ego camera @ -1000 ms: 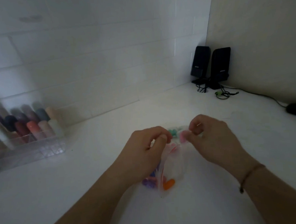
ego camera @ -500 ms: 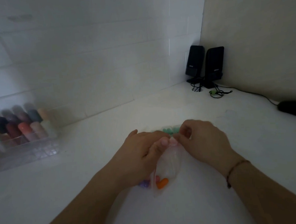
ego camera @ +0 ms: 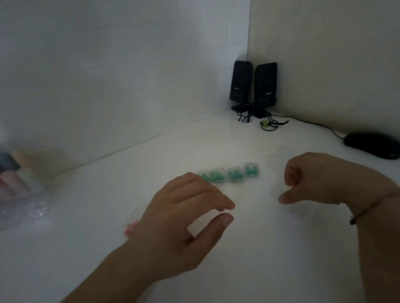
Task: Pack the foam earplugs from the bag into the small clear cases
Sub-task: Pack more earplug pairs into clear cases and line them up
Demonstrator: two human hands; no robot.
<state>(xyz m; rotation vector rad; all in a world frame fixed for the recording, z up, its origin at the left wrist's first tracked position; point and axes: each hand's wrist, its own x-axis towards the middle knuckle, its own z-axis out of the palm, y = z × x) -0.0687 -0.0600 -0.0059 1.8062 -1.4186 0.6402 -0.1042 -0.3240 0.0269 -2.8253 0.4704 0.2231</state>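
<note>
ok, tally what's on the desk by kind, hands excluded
Clear cases holding green earplugs: 4, in a row
Black speakers: 2
Black mouse: 1
Clear organiser of coloured bottles: 1
Pink item behind the left wrist: 1, too blurred to name
Total: 9

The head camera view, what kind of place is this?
Probably a home desk corner: a pair of black computer speakers and a black mouse sit on a white desktop, with bottles in a clear organizer.
</note>
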